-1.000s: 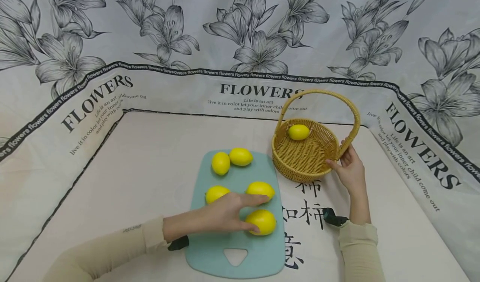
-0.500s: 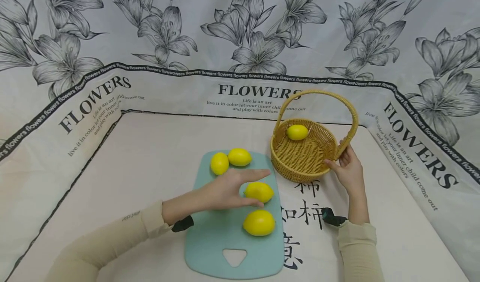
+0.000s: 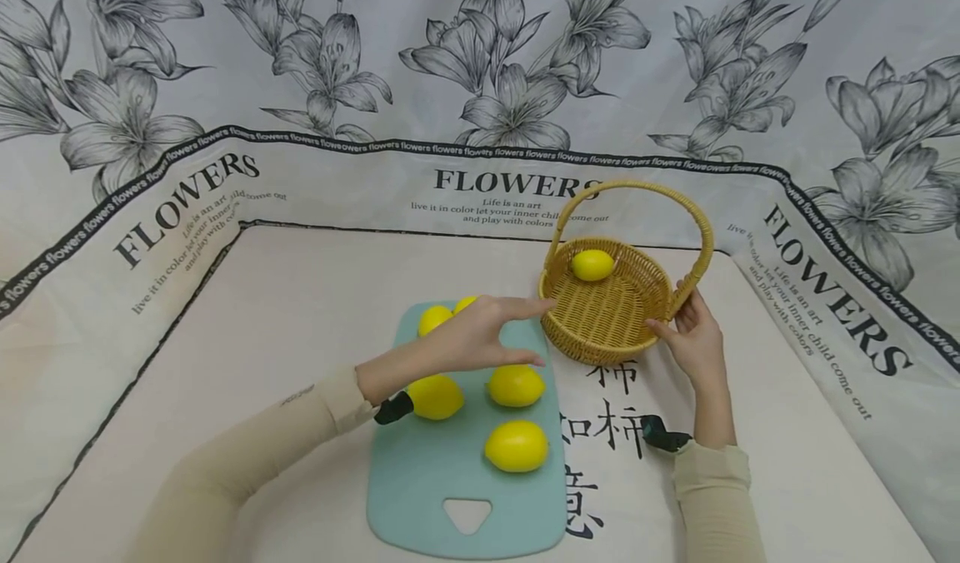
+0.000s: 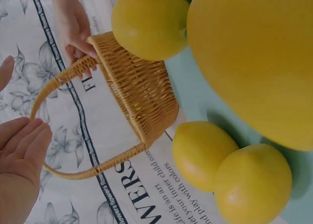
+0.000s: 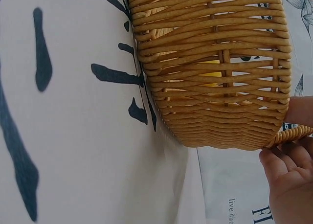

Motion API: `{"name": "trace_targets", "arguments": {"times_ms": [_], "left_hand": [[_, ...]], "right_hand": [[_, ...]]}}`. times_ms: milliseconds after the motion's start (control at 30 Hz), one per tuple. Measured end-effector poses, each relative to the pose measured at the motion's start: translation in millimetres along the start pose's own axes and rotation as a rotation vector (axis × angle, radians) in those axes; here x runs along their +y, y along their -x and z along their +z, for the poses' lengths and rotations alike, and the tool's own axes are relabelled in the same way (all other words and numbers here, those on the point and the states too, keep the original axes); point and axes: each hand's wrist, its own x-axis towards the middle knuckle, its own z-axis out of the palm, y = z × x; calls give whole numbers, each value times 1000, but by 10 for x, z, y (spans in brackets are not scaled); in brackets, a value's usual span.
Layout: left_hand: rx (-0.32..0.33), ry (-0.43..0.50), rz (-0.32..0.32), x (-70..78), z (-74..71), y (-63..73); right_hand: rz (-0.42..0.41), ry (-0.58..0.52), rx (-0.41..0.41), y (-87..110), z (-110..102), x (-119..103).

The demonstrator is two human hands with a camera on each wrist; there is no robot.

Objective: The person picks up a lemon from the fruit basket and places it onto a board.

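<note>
My left hand [image 3: 483, 334] hovers over the far half of a pale blue-green cutting board [image 3: 465, 480], thumb spread from its straight fingers, holding nothing. Beneath and around it lie several lemons: one near lemon [image 3: 517, 446], another lemon [image 3: 516, 386] just below the thumb, and one [image 3: 437, 397] by the wrist. Two more [image 4: 253, 182] at the board's far end are partly covered by the hand in the head view. With its thumb at the rim, my right hand [image 3: 697, 338] grips the wicker basket [image 3: 600, 342] where the handle joins. Inside the basket sits a single lemon [image 3: 592, 265].
The basket's tall arched handle [image 3: 637, 186] rises over its opening. A pale tablecloth [image 3: 300, 280] with black characters [image 3: 611, 425] lies beneath, and flower-printed fabric [image 3: 517, 105] stands around the back and sides.
My left hand has moved away from the near lemons, up and toward the far end of the board beside the basket. Lemons, basket and right hand stay in place.
</note>
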Motion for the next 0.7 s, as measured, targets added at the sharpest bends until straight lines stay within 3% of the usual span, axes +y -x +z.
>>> {"name": "trace_targets", "arguments": {"times_ms": [300, 700], "left_hand": [[58, -44, 32, -191, 14, -310], [36, -64, -40, -357, 44, -588]], "right_hand": [[3, -17, 13, -7, 14, 19], [-8, -12, 3, -2, -12, 19]]}}
